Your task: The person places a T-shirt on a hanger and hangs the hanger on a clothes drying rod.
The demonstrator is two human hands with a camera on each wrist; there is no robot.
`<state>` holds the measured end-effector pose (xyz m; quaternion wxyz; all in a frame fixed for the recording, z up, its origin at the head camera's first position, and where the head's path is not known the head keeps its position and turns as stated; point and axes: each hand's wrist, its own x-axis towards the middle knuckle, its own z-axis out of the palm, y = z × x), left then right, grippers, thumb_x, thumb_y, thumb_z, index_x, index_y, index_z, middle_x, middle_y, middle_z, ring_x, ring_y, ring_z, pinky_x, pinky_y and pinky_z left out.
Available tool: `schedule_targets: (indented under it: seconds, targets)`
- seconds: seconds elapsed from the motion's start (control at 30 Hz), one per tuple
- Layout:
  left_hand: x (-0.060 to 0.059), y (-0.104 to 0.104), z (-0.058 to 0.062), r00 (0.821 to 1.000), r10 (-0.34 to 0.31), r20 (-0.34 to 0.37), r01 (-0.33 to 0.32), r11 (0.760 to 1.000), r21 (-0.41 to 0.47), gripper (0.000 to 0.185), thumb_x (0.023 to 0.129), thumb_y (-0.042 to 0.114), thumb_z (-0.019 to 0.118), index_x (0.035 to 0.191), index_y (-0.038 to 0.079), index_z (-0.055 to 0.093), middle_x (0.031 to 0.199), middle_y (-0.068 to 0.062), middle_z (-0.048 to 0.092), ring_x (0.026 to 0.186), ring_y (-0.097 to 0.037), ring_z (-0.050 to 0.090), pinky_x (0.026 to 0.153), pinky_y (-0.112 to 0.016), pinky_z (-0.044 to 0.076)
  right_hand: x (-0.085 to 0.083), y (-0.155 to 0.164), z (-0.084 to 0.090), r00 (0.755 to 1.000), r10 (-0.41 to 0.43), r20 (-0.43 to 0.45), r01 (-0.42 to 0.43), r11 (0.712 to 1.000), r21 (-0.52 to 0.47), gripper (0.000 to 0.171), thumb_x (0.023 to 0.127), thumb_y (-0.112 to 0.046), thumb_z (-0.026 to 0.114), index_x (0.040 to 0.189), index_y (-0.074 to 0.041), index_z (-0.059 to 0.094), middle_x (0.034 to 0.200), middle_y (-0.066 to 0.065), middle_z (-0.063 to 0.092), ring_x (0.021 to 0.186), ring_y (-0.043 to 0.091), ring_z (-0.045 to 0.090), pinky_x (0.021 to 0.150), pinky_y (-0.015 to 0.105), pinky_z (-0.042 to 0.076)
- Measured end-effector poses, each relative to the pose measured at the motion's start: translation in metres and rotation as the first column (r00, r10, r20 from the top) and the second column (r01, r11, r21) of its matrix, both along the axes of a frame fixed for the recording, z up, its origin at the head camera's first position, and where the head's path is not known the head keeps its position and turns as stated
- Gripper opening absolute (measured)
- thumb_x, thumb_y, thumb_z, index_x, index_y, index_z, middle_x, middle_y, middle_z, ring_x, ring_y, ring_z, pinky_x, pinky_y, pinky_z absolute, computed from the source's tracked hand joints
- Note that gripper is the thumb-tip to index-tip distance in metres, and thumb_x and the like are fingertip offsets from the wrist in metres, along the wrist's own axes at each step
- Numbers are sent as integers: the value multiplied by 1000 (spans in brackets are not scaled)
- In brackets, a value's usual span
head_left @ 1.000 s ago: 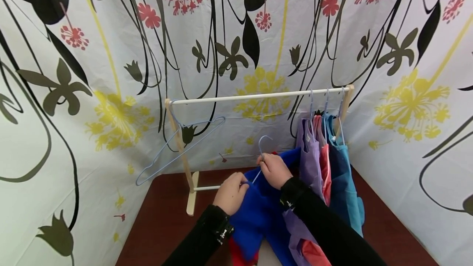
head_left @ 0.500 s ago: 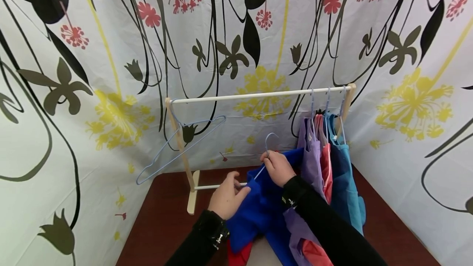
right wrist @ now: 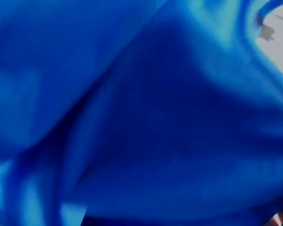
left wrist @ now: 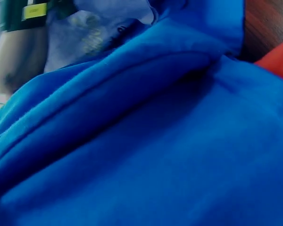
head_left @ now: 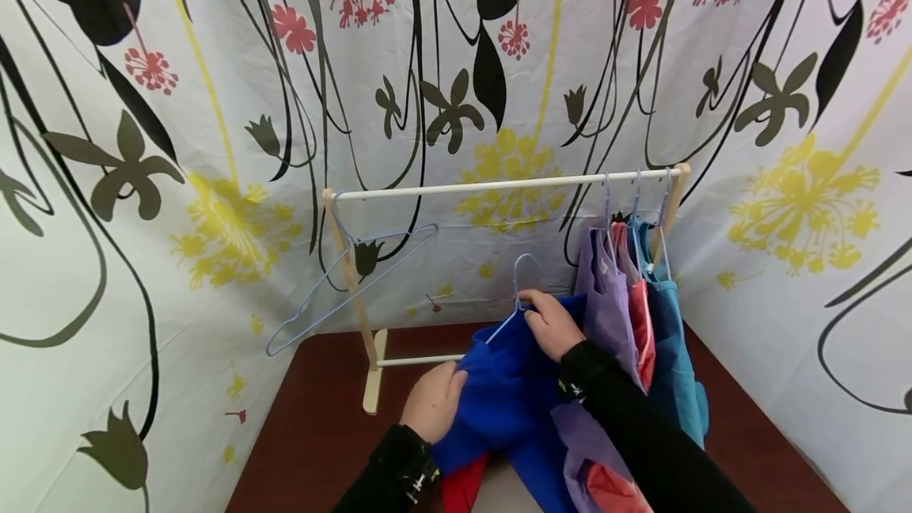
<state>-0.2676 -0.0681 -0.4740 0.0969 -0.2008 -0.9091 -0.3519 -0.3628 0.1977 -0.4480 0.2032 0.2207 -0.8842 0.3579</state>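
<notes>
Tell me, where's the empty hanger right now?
In the head view the empty hanger hangs tilted at the left end of the rack's rail, beside the wooden post, apart from both hands.

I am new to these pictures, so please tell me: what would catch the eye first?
The loud floral curtain fills the background. In the middle, both hands work on a bright blue garment: the right hand grips it at a hanger's neck, the left hand holds its lower edge. Behind stands a wooden rack with clothes hung at its right end.
</notes>
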Motion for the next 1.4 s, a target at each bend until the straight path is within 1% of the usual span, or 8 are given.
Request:
schedule_targets:
  seconds: [0.13,0.37,0.63,0.77,0.9,0.97,1.2,1.4]
  targets:
    - [3,-8,4,1000,-13,-12,13,999,45,32,109,31,46,82,16,50,71,4,43,63,-13,43,63,-31,38,-7,14,-7,997,-78,-14,78,995,60,37,87,0,49,118,-4,68,119,15,67,117,36,57,102,51,39]
    - [7,-19,8,999,-26,29,23,997,78,31,109,28,46,81,16,48,70,4,40,62,-11,41,62,-29,37,-15,32,-20,983,-183,-31,186,969,160,36,90,-5,49,119,-2,68,119,16,68,116,37,58,108,53,33]
    - [8,-17,12,997,-63,48,57,991,119,29,110,31,44,89,15,56,78,4,50,73,-14,51,69,-33,42,-14,37,-22,964,-233,-127,245,965,97,37,93,-12,56,126,0,66,126,22,61,126,42,49,109,55,30]
    - [10,-14,16,997,-67,40,59,983,171,27,110,28,43,103,11,62,92,0,59,87,-18,57,77,-40,46,-7,20,-12,946,-281,-162,289,957,25,47,92,-18,63,138,-8,59,120,19,56,117,39,50,100,54,36]
    - [9,-3,21,996,-71,49,60,979,195,23,110,25,44,102,10,59,88,0,54,84,-19,53,76,-39,43,1,1,3,969,-224,-104,231,971,59,53,95,-21,64,146,-15,53,94,7,53,83,26,52,74,44,42]
    - [9,2,26,996,-75,58,62,978,201,21,110,24,44,101,11,58,87,0,51,82,-18,52,75,-37,43,2,-8,12,981,-190,-49,193,979,72,50,98,-24,63,146,-15,53,88,3,52,75,21,51,70,39,42]
    - [17,22,45,979,-156,131,128,971,201,23,108,22,45,121,8,57,113,-3,53,97,-18,56,86,-41,47,-4,-20,35,976,-206,73,213,970,-115,36,104,-21,52,135,-3,59,114,13,63,99,27,60,90,44,45]
    - [29,35,68,957,-227,183,196,966,171,46,107,26,46,148,7,44,146,-7,45,124,-19,54,102,-45,45,-5,-16,61,963,-227,141,260,922,-287,38,107,-26,47,139,-7,55,127,17,62,117,31,58,102,45,40]
